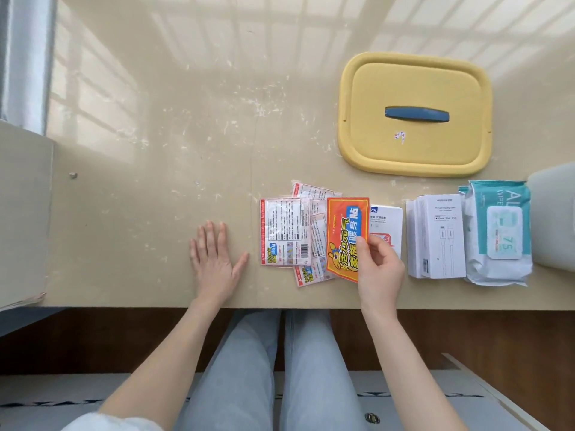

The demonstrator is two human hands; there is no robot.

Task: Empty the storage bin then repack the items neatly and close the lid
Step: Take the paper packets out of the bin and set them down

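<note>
Our legs in pale blue jeans (pixel 273 368) fill the bottom of the view, just under the near edge of the beige, scuffed surface (pixel 155 150). Our left hand (pixel 214 259) lies flat on it, palm down, fingers (pixel 208 237) spread and released, touching nothing else. Our right hand (pixel 381 269) pinches the lower right edge of an orange heat-patch packet with printed characters (pixel 345 231); the thumb lies on its face, the other fingers curl behind. That packet overlaps a loose fan of pink-edged white packets showing their printed backs (pixel 284 231), which lies between our two hands, apart from the left one.

Behind our right hand sits a small white box with a red mark (pixel 387 222), partly hidden by it. To its right stand white cable boxes (pixel 438 237), side by side, and just beside them a white and teal pack of wet wipes (pixel 497 237), touching the boxes. At the far right edge we see a pale translucent shape (pixel 553 213); we cannot tell what it is. Farther back, well apart from the packets, the yellow rounded plastic lid with a dark blue handle (pixel 413 141) lies flat on the surface.
</note>
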